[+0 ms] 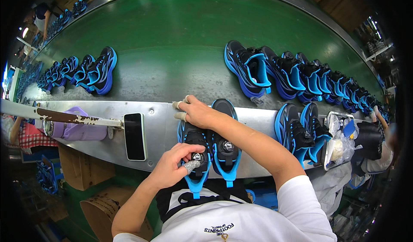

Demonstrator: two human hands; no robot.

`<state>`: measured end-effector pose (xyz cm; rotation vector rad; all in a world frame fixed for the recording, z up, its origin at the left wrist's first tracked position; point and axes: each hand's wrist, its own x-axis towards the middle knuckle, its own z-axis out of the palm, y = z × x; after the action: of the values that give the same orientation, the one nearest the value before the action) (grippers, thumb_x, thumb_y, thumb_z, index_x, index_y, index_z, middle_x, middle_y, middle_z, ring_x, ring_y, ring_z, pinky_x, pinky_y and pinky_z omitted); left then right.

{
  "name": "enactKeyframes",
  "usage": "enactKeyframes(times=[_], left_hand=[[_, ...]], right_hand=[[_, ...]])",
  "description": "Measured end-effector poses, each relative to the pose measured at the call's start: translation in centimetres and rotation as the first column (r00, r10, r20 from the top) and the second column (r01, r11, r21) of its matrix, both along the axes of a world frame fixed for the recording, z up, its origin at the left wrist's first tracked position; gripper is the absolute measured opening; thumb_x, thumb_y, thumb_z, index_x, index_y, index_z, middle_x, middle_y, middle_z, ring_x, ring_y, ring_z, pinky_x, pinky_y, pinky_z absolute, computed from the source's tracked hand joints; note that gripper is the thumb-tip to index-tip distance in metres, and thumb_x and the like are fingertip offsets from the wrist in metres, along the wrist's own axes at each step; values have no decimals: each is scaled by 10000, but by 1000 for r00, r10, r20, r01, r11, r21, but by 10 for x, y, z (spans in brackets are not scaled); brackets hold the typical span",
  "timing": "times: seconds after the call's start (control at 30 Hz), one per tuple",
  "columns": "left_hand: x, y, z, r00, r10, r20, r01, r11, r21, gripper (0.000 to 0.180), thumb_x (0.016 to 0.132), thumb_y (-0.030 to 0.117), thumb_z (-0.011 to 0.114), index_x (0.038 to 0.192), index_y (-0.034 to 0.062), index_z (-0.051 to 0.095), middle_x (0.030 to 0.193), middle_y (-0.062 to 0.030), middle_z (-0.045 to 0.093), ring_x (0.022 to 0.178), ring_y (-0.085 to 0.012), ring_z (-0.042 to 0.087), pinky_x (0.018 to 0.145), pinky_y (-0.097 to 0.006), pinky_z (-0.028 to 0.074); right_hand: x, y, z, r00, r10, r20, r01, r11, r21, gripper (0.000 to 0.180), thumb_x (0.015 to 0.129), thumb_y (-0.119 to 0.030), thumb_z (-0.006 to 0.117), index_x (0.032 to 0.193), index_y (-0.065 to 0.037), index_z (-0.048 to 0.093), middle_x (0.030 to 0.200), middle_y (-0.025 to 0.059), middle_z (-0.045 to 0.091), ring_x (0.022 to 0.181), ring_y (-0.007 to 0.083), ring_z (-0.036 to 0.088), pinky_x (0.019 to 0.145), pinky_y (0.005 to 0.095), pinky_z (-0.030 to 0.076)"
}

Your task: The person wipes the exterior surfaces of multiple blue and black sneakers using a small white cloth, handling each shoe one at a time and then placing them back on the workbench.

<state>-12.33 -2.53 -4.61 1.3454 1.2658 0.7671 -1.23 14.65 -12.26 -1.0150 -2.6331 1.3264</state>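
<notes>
Two black-and-blue sneakers stand side by side, toes away from me, on a steel ledge (159,121). My left hand (174,166) pinches the round dial on the tongue of the left shoe (194,149), with a taped fingertip on it. My right hand (198,113) lies flat over the toe of that shoe, its fingertips taped. The right shoe (226,145) stands untouched beside it, its own dial showing.
A black phone (135,136) lies on the ledge to the left. Another pair of shoes (301,132) and a metal tray of small parts (340,141) sit to the right. Rows of shoes (297,76) ride the green belt (180,31). Cardboard boxes (81,173) stand below.
</notes>
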Motion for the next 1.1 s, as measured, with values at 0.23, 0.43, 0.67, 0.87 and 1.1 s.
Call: enactKeyframes(times=[0.23, 0.43, 0.67, 0.87, 1.1], left_hand=[[28, -14, -15, 902, 306, -305, -209, 926, 314, 464, 725, 137, 791, 1126, 34, 582, 987, -76, 558, 883, -210, 543, 805, -292, 450], [13, -2, 14, 998, -58, -36, 62, 990, 127, 455, 781, 28, 668, 1231, 46, 598, 1060, -70, 648, 929, -198, 547, 831, -292, 445], [73, -23, 45, 833, 406, -377, -316, 907, 278, 420, 708, 171, 809, 1044, 33, 598, 1073, -100, 571, 1068, -269, 496, 930, -362, 415], [65, -19, 28, 976, 207, -63, -185, 947, 261, 351, 733, 107, 751, 1045, 49, 601, 1076, -98, 602, 1097, -278, 493, 976, -382, 376], [63, -13, 35, 984, 58, -166, -11, 963, 270, 359, 751, 140, 760, 1059, 56, 598, 1160, -95, 579, 1130, -282, 486, 990, -395, 377]], right_hand=[[0, -1, -6, 1000, 9, -15, -9, 1000, -24, 469, 942, -364, 566, 1346, -129, 525, 1273, 230, 484, 1183, 407, 507, 1017, 423, 423], [16, -2, 17, 996, 24, -88, -27, 999, -30, 459, 933, -342, 591, 1333, -124, 538, 1262, 221, 498, 1180, 394, 509, 1014, 415, 423], [36, -4, 39, 990, -1, -140, -6, 999, -47, 451, 924, -331, 611, 1321, -127, 554, 1238, 212, 514, 1161, 385, 516, 995, 410, 432], [47, -4, 46, 989, 16, -145, -18, 1000, -17, 437, 916, -314, 624, 1304, -120, 565, 1198, 199, 534, 1121, 381, 532, 972, 414, 442], [50, -8, 35, 961, 5, -275, -7, 1000, -9, 433, 876, -257, 681, 1280, -137, 586, 1123, 193, 550, 1069, 374, 555, 923, 409, 464]])
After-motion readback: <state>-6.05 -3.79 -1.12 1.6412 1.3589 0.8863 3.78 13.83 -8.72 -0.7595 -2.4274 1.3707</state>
